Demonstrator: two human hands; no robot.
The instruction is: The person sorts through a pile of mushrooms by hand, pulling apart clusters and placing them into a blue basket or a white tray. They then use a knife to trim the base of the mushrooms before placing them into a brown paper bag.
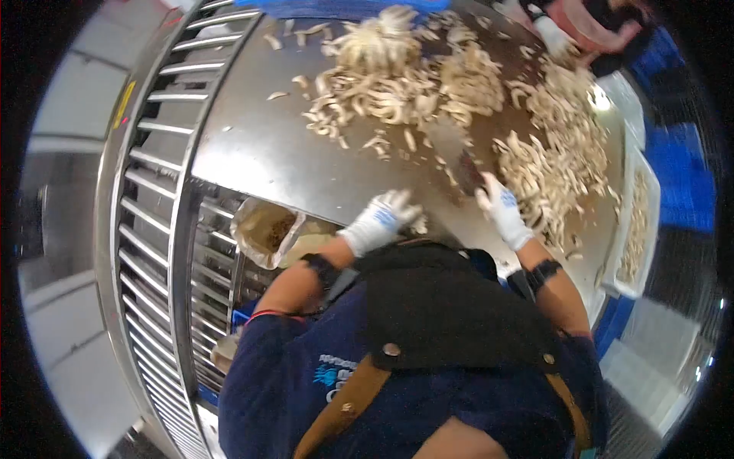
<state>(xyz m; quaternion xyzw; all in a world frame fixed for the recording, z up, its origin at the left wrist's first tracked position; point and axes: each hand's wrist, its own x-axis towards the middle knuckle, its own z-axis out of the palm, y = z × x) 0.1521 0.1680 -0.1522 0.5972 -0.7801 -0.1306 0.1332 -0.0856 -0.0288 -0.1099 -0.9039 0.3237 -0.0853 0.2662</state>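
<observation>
On the metal table (260,153) lie heaps of pale, mushroom-like pieces (375,96), some in clusters, some loose. My right hand (503,209), in a white glove with bare fingertips, is closed round the dark handle of a cleaver (449,145). Its broad blade rests on or just above the tabletop between two heaps. Near the table's front edge, my left hand (384,217), also gloved, has its fingers spread over the surface, with a small pale piece beside the fingertips.
A long white tray (648,229) of pale pieces stands at the right. Metal rails (149,183) run along the left. A lined container (264,233) sits below the front edge. A co-worker's gloved hand (554,38) is at the far heap; blue crates (680,176) are beyond.
</observation>
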